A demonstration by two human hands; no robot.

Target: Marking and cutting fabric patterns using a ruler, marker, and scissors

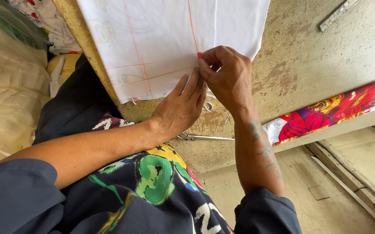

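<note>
Now white cloth (161,43) pinched, right hand (228,78) fingers

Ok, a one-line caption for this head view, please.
Right hand pinches a small red marker on white fabric with orange lines, left hand steadying its edge, scissors below.

A worn table (309,56) with a mottled beige, stained top fills the middle and upper right of the frame, in even daylight. A metal ruler (338,15) lies at its upper right corner. A bright red patterned cloth (330,113) hangs over the table's right edge. Below it, at the lower right, the floor (326,203) is dusty concrete with wooden slats (348,186). At the left, clear plastic bags (5,86) hold pale bundles.
</note>
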